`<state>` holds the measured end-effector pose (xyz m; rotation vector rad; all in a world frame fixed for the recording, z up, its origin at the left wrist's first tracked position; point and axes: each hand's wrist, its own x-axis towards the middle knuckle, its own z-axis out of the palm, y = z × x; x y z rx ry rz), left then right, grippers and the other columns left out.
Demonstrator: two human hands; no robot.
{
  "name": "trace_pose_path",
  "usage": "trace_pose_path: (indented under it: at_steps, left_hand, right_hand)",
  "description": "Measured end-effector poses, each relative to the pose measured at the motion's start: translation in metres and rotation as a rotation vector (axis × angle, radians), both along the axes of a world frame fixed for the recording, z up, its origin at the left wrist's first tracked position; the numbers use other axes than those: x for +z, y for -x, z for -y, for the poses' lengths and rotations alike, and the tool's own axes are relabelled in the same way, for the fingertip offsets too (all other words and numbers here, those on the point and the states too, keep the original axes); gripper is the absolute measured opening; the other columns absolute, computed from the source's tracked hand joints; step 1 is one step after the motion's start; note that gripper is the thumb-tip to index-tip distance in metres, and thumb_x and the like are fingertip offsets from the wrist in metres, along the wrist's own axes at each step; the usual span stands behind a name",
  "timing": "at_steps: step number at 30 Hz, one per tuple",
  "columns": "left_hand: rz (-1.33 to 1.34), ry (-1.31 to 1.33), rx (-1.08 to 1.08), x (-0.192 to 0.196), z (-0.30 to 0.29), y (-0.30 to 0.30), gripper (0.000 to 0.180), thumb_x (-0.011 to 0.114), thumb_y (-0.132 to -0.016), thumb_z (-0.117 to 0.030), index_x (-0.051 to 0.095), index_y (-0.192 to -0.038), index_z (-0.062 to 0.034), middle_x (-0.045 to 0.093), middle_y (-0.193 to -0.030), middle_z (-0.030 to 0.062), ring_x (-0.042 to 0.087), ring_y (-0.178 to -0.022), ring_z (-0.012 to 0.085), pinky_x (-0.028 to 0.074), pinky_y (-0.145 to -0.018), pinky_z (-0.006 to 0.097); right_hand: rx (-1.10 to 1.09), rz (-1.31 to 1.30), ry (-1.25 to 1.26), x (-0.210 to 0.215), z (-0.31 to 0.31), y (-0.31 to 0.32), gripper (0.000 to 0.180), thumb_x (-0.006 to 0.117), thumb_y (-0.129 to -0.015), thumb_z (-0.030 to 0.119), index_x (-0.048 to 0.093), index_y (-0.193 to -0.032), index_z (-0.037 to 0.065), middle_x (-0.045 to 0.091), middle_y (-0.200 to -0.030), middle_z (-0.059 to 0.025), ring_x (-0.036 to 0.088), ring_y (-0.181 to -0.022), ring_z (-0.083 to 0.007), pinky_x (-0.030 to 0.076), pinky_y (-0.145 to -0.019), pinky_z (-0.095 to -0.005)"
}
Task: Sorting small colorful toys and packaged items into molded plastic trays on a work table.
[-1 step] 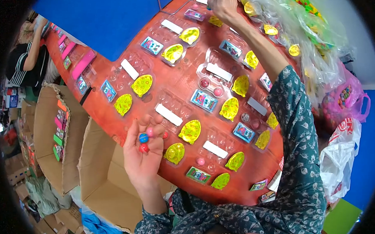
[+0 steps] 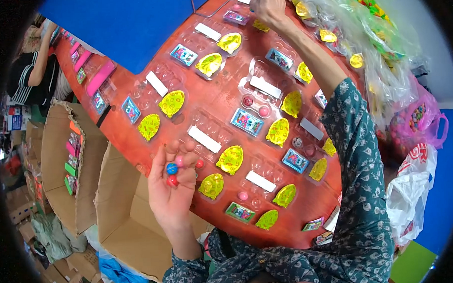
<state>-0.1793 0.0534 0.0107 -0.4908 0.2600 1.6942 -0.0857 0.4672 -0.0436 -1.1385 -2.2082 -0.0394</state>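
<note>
My left hand [image 2: 172, 191] is palm up over the near left edge of the red table, fingers curled round several small balls; a blue ball [image 2: 172, 169], a red ball [image 2: 172, 180] and a pink ball [image 2: 180, 161] show. My right arm stretches to the far side, where my right hand [image 2: 270, 9] bends down over a clear plastic tray, fingers pinched; what they hold is partly hidden at the picture's top. A nearer clear tray [image 2: 251, 71] contains a white strip [image 2: 265, 87], a blue card pack [image 2: 247, 122], yellow shell-shaped pieces [image 2: 277, 132] and two pink balls [image 2: 263, 111].
Similar trays stand in rows across the red table [image 2: 137, 159]. Open cardboard boxes [image 2: 135, 229] are at the left, below a blue panel [image 2: 113, 30]. Clear bags [image 2: 384, 86] and a pink bag of balls [image 2: 415, 116] lie at the right. Another person [image 2: 32, 76] works at far left.
My left hand has shifted very slightly to the left with the balls. My right hand stays over the far tray.
</note>
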Motion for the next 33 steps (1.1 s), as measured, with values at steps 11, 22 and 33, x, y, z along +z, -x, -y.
trace_pose_path:
  at_steps: [11,22,33]
  left_hand:
    - [0.054,-0.001,0.08,-0.009,0.017,0.008,0.031,0.039,-0.093,-0.02,0.051,-0.102,0.0066,0.047,-0.104,0.0219,0.04,-0.078,0.0151,0.041,-0.047,0.017]
    - [-0.049,-0.16,0.242,0.002,-0.003,0.003,0.055,0.027,-0.095,-0.032,0.02,-0.132,0.0085,0.018,-0.139,0.027,0.017,-0.13,0.0387,0.017,-0.107,0.047]
    - [-0.165,-0.125,0.176,-0.013,0.001,0.005,0.057,0.034,-0.093,-0.034,0.029,-0.128,0.011,0.036,-0.128,0.025,0.032,-0.122,0.0324,0.021,-0.104,0.044]
  right_hand:
    - [-0.101,0.019,0.119,0.005,0.007,0.023,0.014,0.054,-0.075,0.016,0.06,-0.075,0.004,0.06,-0.075,-0.0216,0.06,-0.072,-0.0372,0.047,-0.061,-0.0485]
    - [0.116,0.241,0.095,0.037,0.04,0.006,0.011,0.06,-0.069,0.012,0.062,-0.065,0.002,0.059,-0.066,-0.0204,0.061,-0.061,-0.0337,0.048,-0.05,-0.0408]
    - [1.133,-0.029,0.822,0.071,0.264,0.015,0.014,0.063,-0.074,0.01,0.063,-0.085,0.002,0.062,-0.076,-0.0096,0.059,-0.071,-0.0191,0.046,-0.063,-0.0307]
